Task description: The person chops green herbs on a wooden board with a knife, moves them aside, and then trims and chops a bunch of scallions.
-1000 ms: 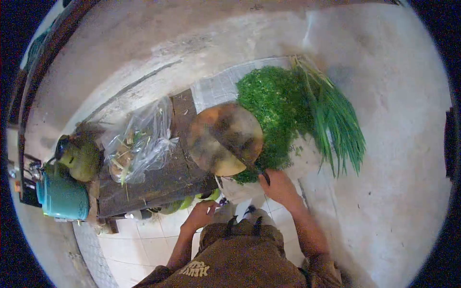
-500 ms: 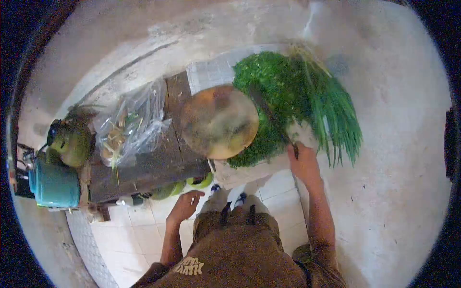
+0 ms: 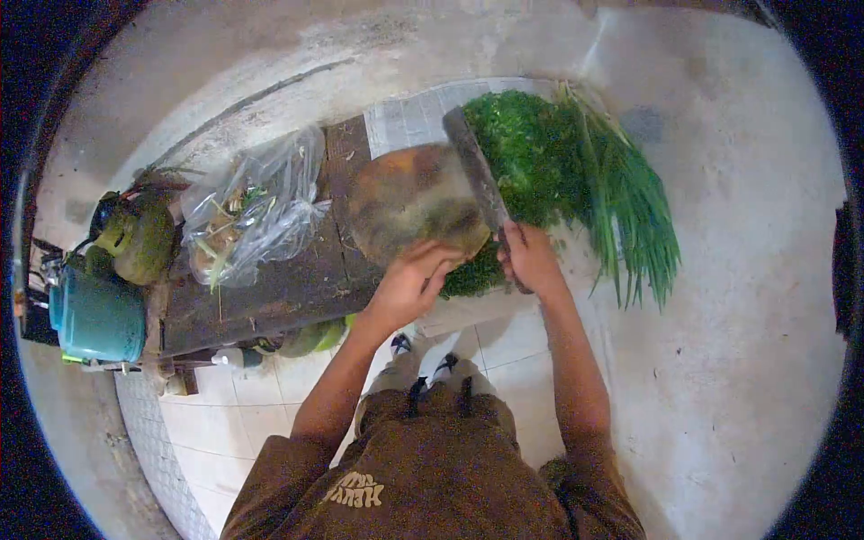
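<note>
My right hand [image 3: 531, 261] is closed round the handle of a large knife [image 3: 477, 166]. The broad dark blade slants up and left over the right edge of a round wooden chopping board [image 3: 409, 198]. My left hand [image 3: 414, 283] is at the board's near edge, its fingers loosely bent and apart, with nothing visible in them. Dark greenish stains mark the board's surface. A big heap of chopped green leaves [image 3: 522, 148] lies right behind and beside the blade, and some of it shows below the board. Long green onions [image 3: 630, 216] lie to the right of the heap.
A clear plastic bag [image 3: 261, 207] with plant scraps lies on the dark wooden table [image 3: 279, 310]. Farther left stand a green gas cylinder [image 3: 144, 238] and a teal container [image 3: 103, 310]. Green round objects [image 3: 315, 337] sit below the table edge. A wall rises behind.
My left hand has risen from below the table to the board's near edge. My right hand has brought the knife left, from over the greens to the board's right edge.
</note>
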Tool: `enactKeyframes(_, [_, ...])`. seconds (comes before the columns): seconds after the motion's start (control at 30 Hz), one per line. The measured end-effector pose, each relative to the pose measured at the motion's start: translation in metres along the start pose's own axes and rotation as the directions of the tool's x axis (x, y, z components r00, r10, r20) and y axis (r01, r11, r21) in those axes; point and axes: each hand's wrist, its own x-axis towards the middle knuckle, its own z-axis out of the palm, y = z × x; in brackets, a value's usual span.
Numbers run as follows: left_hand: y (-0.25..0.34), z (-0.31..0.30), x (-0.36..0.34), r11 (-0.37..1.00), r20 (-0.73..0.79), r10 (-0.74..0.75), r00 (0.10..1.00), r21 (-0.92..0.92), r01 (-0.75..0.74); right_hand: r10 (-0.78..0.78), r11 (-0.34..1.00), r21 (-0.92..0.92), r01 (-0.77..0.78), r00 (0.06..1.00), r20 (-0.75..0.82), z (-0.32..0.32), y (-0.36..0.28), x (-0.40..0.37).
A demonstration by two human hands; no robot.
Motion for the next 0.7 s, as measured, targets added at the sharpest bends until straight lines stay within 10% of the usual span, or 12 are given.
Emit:
enactKeyframes(0.27, [0.011,0.038,0.079,0.853,0.189,0.454,0.871,0.191,-0.486,0.074,0.994,0.087,-0.066,0.993,-0.092,-0.023,-0.006,-0.013])
enactKeyframes(0.47, [-0.036,0.055,0.127,0.864,-0.011,0.394,0.919,0.346,-0.366,0.170,0.964,0.228,-0.138,0.977,-0.130,-0.043,0.008,-0.032])
enactKeyframes(0.57, [-0.015,0.057,0.136,0.915,0.084,0.310,0.947,0.243,-0.321,-0.334,0.925,-0.281,0.257,0.902,-0.274,-0.058,0.046,-0.026])
enactKeyframes(0.63, [-0.005,0.069,0.143,0.988,0.117,0.036,0.992,-0.155,-0.018,-0.801,0.530,-0.694,0.488,0.557,-0.219,-0.066,0.076,-0.017])
enactKeyframes(0.67, [-0.011,0.080,0.153,0.958,0.159,-0.078,0.984,-0.260,0.118,-0.245,0.904,-0.399,0.155,0.951,-0.188,-0.075,0.056,-0.039])
enactKeyframes(0.7, [-0.064,0.129,0.171,0.985,0.093,0.119,0.988,0.117,-0.130,-0.118,0.961,-0.271,0.051,0.965,-0.236,-0.079,0.058,-0.043])
